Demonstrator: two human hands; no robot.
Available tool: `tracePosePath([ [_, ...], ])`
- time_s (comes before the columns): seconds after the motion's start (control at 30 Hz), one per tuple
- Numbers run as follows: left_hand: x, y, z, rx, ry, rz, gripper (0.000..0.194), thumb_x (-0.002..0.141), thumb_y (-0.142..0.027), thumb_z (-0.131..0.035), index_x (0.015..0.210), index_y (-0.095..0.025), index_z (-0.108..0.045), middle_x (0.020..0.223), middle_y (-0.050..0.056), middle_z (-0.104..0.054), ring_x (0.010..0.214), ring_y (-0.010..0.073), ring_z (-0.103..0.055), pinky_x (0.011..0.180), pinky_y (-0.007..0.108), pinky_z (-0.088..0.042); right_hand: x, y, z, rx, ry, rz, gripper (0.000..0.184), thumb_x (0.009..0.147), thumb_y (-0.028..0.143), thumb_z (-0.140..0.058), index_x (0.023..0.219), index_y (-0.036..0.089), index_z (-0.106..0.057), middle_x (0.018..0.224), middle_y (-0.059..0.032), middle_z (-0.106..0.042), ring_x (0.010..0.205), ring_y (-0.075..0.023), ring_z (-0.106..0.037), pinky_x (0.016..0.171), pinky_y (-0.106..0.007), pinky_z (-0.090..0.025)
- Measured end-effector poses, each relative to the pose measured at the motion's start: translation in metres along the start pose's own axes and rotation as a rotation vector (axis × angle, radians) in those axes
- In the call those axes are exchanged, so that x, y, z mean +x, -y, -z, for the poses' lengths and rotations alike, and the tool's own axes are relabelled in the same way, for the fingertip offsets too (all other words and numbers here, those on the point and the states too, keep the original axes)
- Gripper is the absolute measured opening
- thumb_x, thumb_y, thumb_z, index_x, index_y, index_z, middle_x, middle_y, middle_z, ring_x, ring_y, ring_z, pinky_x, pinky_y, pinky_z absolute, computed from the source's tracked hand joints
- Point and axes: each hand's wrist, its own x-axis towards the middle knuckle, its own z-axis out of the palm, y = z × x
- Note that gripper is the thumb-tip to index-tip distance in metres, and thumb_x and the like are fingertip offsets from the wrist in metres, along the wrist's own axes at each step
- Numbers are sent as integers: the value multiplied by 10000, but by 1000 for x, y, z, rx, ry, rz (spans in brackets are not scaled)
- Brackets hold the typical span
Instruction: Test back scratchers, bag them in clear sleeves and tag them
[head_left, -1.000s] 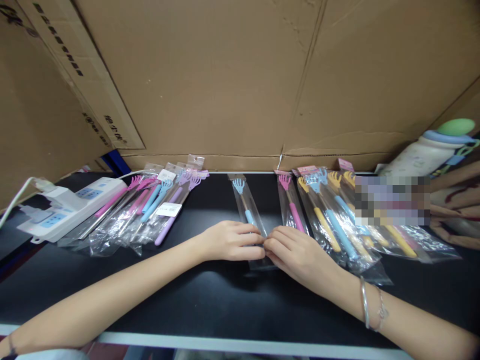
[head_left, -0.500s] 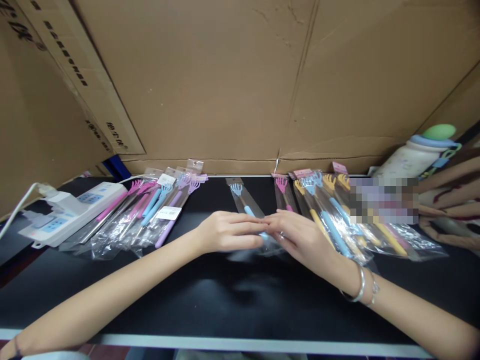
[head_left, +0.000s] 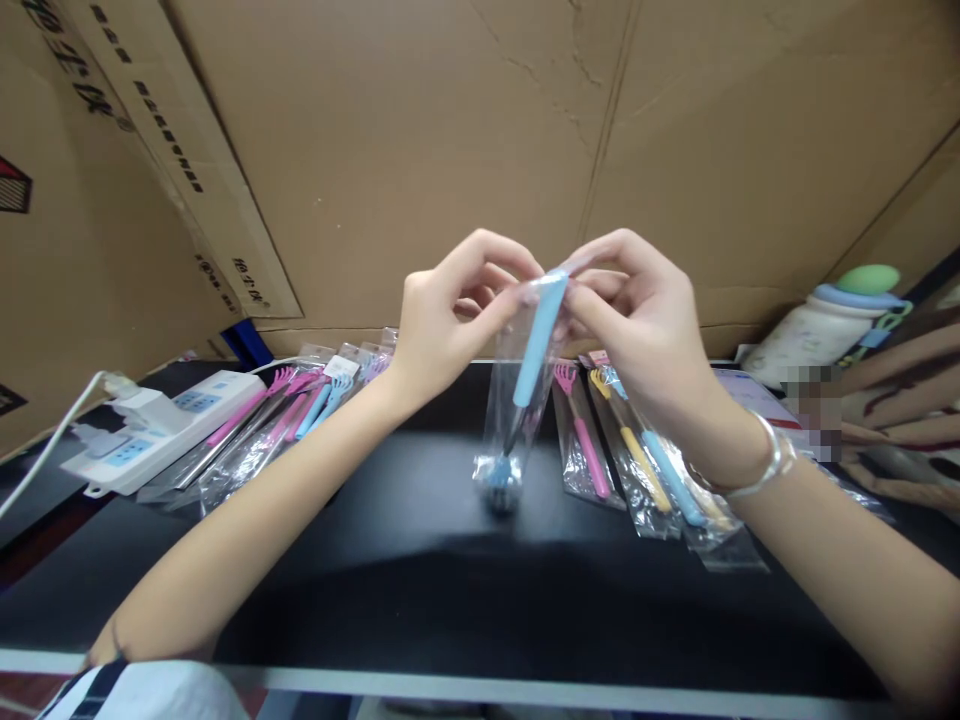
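White power strip [head_left: 169,430]: on the black counter [head_left: 420,610], plugs and a white cord at its left end.
Left-side back scratchers [head_left: 300,400]: pink, blue and purple, heaped in clear sleeves beside the strip, partly behind the left forearm.
Left hand [head_left: 446,320]: fingertips pinching the top of the clear plastic sleeve [head_left: 499,385].
Blue-handled back scratcher [head_left: 538,345]: inside that sleeve, between the hands, handle up, claw end low over the counter; contact there is unclear.
Right hand [head_left: 649,315]: fingertips pinching the sleeve's top from the other side.
Right-side back scratchers [head_left: 643,465]: pink, yellow and blue, bagged.
Bottle [head_left: 799,340]: pale, green-topped, tilted.
Co-worker's hand [head_left: 904,385]: far right, blurred.
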Motion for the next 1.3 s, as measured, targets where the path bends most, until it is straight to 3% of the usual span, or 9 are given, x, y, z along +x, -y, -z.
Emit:
tracePosePath([
  [0.1, 3, 19, -5, -138, 14, 150, 155, 872, -331, -575, 915, -183, -587, 661, -52, -607, 560, 53, -603, 511, 129, -460, 9, -20, -6, 150, 25, -128, 179, 817, 325, -629, 875, 204, -509, 698, 52, -585, 601, -75, -602, 582, -215, -528],
  [0.23, -15, 57, -17, -324, 59, 412, 136, 836, -271, -616, 902, -158, -580, 695, -18, -625, 564, 73, -602, 494, 139, -478, 8, -67, -12, 292, 36, -330, 246, 756, 341, -680, 863, 197, -510, 633, 46, -585, 540, -82, -585, 534, -215, -531],
  [0.37, -41, 88, -30, -454, 148, 772, 194, 869, -293, -573, 1009, -159, -567, 726, -9, -615, 539, 68, -597, 504, 149, -498, -3, -110, -15, 294, 17, -494, 261, 732, 320, -685, 875, 185, -513, 621, 42, -593, 528, -67, -569, 528, -190, -510],
  [0.47, -56, 102, -38, -480, 188, 885, 218, 887, -298, -549, 1058, -166, -526, 783, 4, -625, 561, 74, -615, 531, 176, -523, -11, -130, -15, 274, 16, -557, 276, 726, 311, -681, 870, 198, -474, 605, 52, -600, 520, -69, -570, 520, -189, -501],
  [0.67, -69, 108, -46, -475, 185, 1004, 202, 915, -311, -510, 1060, -174, -477, 807, 10, -631, 570, 81, -617, 548, 212, -538, -19, -146, -15, 225, 15, -613, 275, 760, 280, -638, 829, 222, -378, 585, 73, -605, 511, -76, -580, 534, -201, -505],
  [0.83, -73, 108, -47, -465, 180, 1034, 246, 893, -316, -553, 1087, -172, -505, 828, 24, -647, 608, 92, -626, 583, 227, -547, -20, -145, -16, 187, 38, -638, 61, 849, 200, -508, 894, 206, -468, 610, 55, -590, 535, -76, -594, 549, -201, -511],
  [0.9, -75, 109, -47, -462, 179, 1040, 258, 882, -287, -575, 1102, -166, -515, 821, 28, -653, 628, 96, -634, 597, 220, -544, -20, -144, -17, 180, 61, -652, 64, 883, 202, -461, 922, 191, -510, 633, 35, -591, 554, -78, -601, 553, -201, -514],
  [1.13, -77, 113, -49, -467, 177, 1054, 260, 879, -254, -584, 1108, -152, -515, 818, 37, -675, 664, 112, -661, 641, 237, -546, -21, -144, -19, 184, 124, -653, 154, 821, 161, -594, 970, 174, -554, 639, 41, -572, 582, -80, -599, 574, -197, -518],
  [1.3, -78, 113, -50, -482, 182, 1044, 284, 862, -262, -611, 1106, -146, -525, 827, 51, -686, 677, 119, -668, 653, 240, -543, -22, -146, -19, 226, 131, -661, 110, 813, 163, -608, 914, 165, -564, 641, 41, -573, 576, -68, -584, 600, -206, -527],
])
